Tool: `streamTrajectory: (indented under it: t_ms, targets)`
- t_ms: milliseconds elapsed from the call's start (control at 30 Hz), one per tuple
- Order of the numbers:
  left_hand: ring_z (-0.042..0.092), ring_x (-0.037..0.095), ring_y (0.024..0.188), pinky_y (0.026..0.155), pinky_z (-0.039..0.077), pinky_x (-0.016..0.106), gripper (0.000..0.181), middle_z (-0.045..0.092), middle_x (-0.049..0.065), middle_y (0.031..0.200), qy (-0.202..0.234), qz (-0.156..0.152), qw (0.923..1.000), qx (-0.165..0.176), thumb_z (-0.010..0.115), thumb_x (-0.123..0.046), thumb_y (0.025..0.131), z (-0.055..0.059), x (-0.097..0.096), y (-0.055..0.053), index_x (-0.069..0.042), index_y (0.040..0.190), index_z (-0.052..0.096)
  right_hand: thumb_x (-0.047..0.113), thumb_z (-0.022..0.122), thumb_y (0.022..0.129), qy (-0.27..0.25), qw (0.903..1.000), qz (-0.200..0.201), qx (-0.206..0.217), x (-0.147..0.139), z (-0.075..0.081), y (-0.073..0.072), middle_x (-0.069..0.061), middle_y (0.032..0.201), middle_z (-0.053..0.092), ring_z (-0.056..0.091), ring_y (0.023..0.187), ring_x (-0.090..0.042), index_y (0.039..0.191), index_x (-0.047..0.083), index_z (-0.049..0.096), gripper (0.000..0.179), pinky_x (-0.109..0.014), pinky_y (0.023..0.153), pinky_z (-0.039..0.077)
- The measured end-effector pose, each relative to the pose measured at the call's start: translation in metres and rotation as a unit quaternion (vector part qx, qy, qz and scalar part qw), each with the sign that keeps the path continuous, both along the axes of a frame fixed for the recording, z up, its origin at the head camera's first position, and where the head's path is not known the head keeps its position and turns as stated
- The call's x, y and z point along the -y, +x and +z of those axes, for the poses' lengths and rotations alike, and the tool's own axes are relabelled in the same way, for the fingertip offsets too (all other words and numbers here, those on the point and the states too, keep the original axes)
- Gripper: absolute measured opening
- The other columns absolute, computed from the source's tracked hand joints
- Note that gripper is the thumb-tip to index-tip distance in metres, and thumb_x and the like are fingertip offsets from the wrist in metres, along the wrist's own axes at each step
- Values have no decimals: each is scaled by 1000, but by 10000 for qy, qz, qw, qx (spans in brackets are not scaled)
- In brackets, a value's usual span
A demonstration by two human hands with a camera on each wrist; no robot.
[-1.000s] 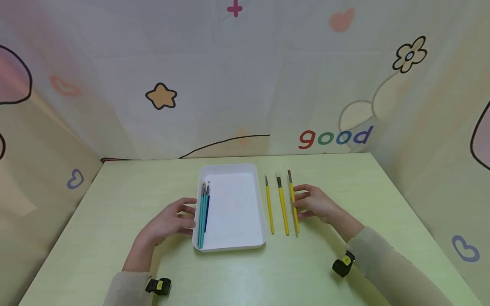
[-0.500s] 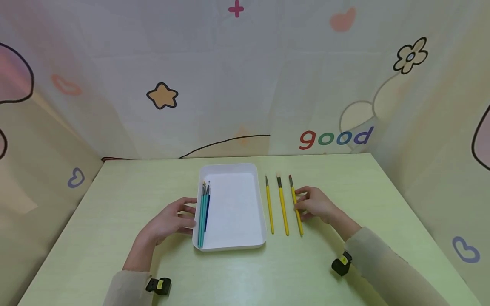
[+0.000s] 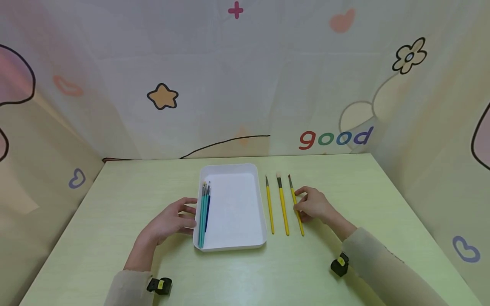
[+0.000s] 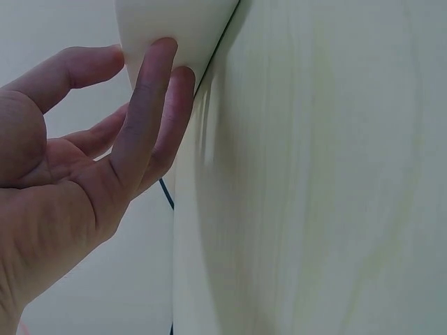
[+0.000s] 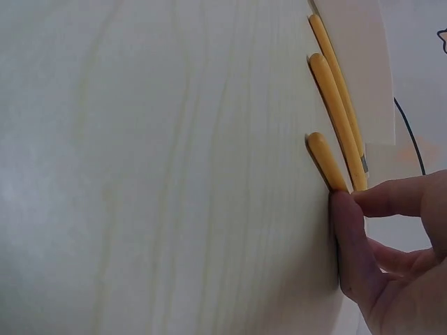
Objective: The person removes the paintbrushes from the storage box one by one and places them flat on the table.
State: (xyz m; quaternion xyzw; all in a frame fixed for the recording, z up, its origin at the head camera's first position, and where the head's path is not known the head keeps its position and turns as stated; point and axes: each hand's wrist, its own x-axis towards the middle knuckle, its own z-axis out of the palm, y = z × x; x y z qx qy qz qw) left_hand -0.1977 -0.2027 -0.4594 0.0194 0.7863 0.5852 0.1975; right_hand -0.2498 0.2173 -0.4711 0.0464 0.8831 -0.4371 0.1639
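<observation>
My right hand (image 3: pixel 311 204) pinches the rightmost yellow paintbrush (image 3: pixel 293 196) between thumb and fingers, around the middle of its handle. In the right wrist view the handle end (image 5: pixel 326 160) sticks out past my fingertips, close against the table. This brush leans slightly, bristles up and to the left. My left hand (image 3: pixel 171 221) is at the left wall of a white tray (image 3: pixel 233 208), its fingers spread and lightly bent. The left wrist view has those fingertips (image 4: pixel 164 50) against the tray's outer side (image 4: pixel 178 24).
Two more yellow paintbrushes, a thin one (image 3: pixel 269 208) and a thicker one (image 3: pixel 283 208), lie side by side between the tray and my right hand. Several teal and dark blue brushes (image 3: pixel 202 221) lie along the tray's left inside wall. A printed cloth (image 3: pixel 229 85) rises behind the table.
The rightmost yellow brush has come down close to the table, and its handle end has swung to the right. My right hand stays on it; my left hand and the tray keep their places.
</observation>
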Motion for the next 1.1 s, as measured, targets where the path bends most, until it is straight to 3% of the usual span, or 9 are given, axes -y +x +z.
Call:
streamTrajectory:
  t_ms: [967,1100]
  targets:
    - [65,32,102,83,61,46,66,53,23,130,89,23,9999,-58,67,4,90,3,-1,1,-1,150,40,18,72,96,586,9983,8,-36,-6,9,-2,-16,99,62,63,65,-21,133,-3,51,47,-29,60,60]
    - [65,32,101,83,61,46,67,53,23,130,78,18,9999,-65,68,3,89,3,-1,2,-1,150,41,19,70,97,713,9973,45,-193,-4,14,-3,-16,100,61,60,66,-21,133,-3,51,46,-28,60,57]
